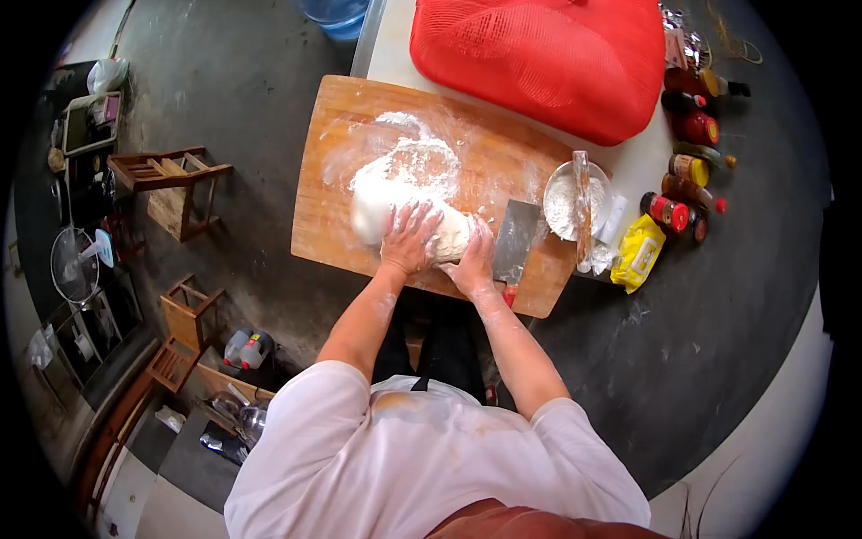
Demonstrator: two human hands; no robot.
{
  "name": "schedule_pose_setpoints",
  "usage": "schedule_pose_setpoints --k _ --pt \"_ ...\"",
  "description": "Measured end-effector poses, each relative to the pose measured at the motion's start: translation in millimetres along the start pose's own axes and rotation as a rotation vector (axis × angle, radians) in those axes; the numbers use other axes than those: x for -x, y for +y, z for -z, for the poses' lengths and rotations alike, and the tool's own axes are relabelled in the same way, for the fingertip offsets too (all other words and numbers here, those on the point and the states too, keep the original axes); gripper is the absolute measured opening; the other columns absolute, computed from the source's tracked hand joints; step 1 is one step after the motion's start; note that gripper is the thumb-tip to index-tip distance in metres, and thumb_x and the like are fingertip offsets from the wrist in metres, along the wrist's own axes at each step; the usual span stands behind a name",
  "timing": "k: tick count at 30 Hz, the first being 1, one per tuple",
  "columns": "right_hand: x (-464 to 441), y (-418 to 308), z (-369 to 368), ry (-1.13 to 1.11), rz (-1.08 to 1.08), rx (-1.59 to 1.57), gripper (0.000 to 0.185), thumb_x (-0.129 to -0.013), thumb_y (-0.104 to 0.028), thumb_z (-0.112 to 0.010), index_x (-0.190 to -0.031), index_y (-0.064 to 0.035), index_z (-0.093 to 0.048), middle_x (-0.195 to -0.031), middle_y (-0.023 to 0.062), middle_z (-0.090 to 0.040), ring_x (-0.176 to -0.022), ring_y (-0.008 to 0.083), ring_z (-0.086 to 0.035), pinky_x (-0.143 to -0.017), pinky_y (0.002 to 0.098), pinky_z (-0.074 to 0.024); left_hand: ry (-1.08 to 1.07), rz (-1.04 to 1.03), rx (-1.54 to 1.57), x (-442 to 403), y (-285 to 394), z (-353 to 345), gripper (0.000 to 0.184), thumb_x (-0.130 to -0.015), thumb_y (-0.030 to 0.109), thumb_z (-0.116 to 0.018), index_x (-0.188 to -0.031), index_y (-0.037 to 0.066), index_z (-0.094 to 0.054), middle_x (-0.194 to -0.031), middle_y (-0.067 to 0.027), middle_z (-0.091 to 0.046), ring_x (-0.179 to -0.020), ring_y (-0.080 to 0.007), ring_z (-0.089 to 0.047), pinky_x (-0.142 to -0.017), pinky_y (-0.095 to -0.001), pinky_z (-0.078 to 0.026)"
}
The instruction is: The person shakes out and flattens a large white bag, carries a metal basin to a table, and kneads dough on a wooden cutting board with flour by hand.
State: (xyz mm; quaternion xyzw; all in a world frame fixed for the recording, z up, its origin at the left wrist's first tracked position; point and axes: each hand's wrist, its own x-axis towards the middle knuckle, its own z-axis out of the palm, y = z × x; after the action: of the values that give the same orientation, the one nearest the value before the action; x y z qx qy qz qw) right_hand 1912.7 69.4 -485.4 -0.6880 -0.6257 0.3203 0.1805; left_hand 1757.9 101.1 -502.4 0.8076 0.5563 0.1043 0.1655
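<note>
A thick roll of white dough (370, 214) lies across the near half of a wooden board (314, 198). My left hand (412, 239) rests on top of it, fingers stretched out and a little spread. At the dough's right end, my right hand (471, 259) curls around it with the thumb on the near side. Both hands are dusted with flour. Loose flour (422, 166) is scattered beyond the dough. Right of my right hand, a dough scraper (515, 241) with a broad metal blade lies flat, its red handle toward me.
A flour bowl (558, 208) has a rolling pin (582, 202) across it. Past the board sits a red mesh cover (539, 63). A yellow wipes pack (638, 254) and several jars and bottles (688, 168) line the right edge. Wooden chairs (180, 189) stand at left.
</note>
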Motion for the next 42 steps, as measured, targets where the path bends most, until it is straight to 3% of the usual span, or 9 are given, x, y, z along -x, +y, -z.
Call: schedule_pose_setpoints --k 10,18,24,26,28,31,33,39,42 --pt "-51 32 5 -0.143 -0.219 -0.027 0.097 -0.055 -0.027 -0.081 -0.129 -0.0028 -0.022 -0.120 0.0233 -0.036 -0.110 0.0389 -0.037 -0.094 0.0430 -0.0334 -0.187 0.069 -0.005 -95 -5 -12 0.050 -0.072 0.034 -0.055 -0.120 0.021 -0.049 -0.128 -0.0051 -0.043 -0.121 -0.0260 -0.033 -0.104 -0.0493 -0.012" --pt "-82 39 11 -0.150 -0.382 -0.019 0.078 -0.064 -0.028 -0.075 -0.123 0.0004 -0.032 -0.116 0.0231 -0.046 -0.105 0.0398 -0.047 -0.087 0.0414 -0.0412 0.103 0.004 0.084 -137 -10 -27 0.027 -0.069 0.029 -0.057 -0.093 0.017 -0.061 -0.100 -0.0031 -0.058 -0.103 -0.0205 -0.049 -0.100 -0.0454 -0.021" --pt "-53 -30 55 -0.269 -0.493 -0.724 0.057 -0.069 -0.015 -0.072 -0.116 -0.0001 -0.044 -0.106 0.0119 -0.056 -0.097 0.0196 -0.053 -0.085 0.0326 -0.0420 -0.410 0.267 0.173 -148 9 35 0.041 -0.080 0.038 -0.042 -0.093 0.007 -0.066 -0.114 -0.0112 -0.055 -0.113 -0.0269 -0.045 -0.099 -0.0509 -0.023" --pt "-17 -20 32 -0.096 -0.251 -0.526 0.048 -0.073 -0.009 -0.064 -0.116 0.0006 -0.045 -0.104 0.0092 -0.056 -0.096 0.0172 -0.052 -0.085 0.0309 -0.0420 -0.426 0.119 0.060 -120 30 59 0.046 -0.082 0.042 -0.040 -0.098 0.007 -0.065 -0.122 -0.0127 -0.050 -0.120 -0.0292 -0.039 -0.101 -0.0518 -0.020" --pt "-4 -59 35 -0.247 -0.413 -1.000 0.032 -0.075 -0.001 -0.056 -0.107 0.0008 -0.050 -0.102 0.0084 -0.056 -0.096 0.0177 -0.053 -0.088 0.0320 -0.0406 -0.436 -0.071 -0.041 -83 24 59 0.048 -0.083 0.045 -0.039 -0.101 0.008 -0.064 -0.129 -0.0100 -0.045 -0.125 -0.0292 -0.033 -0.102 -0.0534 -0.018" --pt "-5 -55 -9 -0.266 -0.471 -1.083 0.031 -0.069 0.005 -0.048 -0.099 0.0000 -0.051 -0.094 0.0056 -0.056 -0.089 0.0156 -0.052 -0.081 0.0290 -0.0418 -0.309 -0.120 -0.020 -42 -6 55 0.034 -0.080 0.037 -0.052 -0.108 0.022 -0.061 -0.130 -0.0061 -0.044 -0.125 -0.0270 -0.033 -0.102 -0.0538 -0.019" --pt "-11 -56 -23 -0.311 -0.495 -1.072 0.027 -0.069 0.005 -0.047 -0.095 -0.0008 -0.051 -0.090 0.0048 -0.054 -0.086 0.0146 -0.051 -0.078 0.0279 -0.0417 -0.123 -0.198 0.080 -26 -26 42 0.035 -0.077 0.034 -0.055 -0.109 0.023 -0.060 -0.131 -0.0037 -0.043 -0.125 -0.0261 -0.032 -0.101 -0.0543 -0.018" --pt "-41 -27 -19 -0.334 -0.573 -0.817 0.018 -0.069 0.002 -0.049 -0.086 -0.0035 -0.048 -0.080 0.0043 -0.051 -0.077 0.0130 -0.049 -0.071 0.0270 -0.0416 -0.164 -0.171 0.047 -44 -24 2 0.039 -0.074 0.036 -0.055 -0.112 0.027 -0.057 -0.138 0.0006 -0.035 -0.128 -0.0214 -0.028 -0.103 -0.0524 -0.011" --pt "-59 -12 -12 -0.351 -0.631 -0.841 0.024 -0.070 0.000 -0.049 -0.093 -0.0048 -0.043 -0.077 0.0041 -0.047 -0.062 0.0122 -0.048 -0.047 0.0251 -0.0421 -0.276 -0.147 0.032 -67 -19 -10 0.042 -0.075 0.039 -0.053 -0.116 0.029 -0.054 -0.141 0.0021 -0.029 -0.131 -0.0180 -0.023 -0.105 -0.0501 -0.002"
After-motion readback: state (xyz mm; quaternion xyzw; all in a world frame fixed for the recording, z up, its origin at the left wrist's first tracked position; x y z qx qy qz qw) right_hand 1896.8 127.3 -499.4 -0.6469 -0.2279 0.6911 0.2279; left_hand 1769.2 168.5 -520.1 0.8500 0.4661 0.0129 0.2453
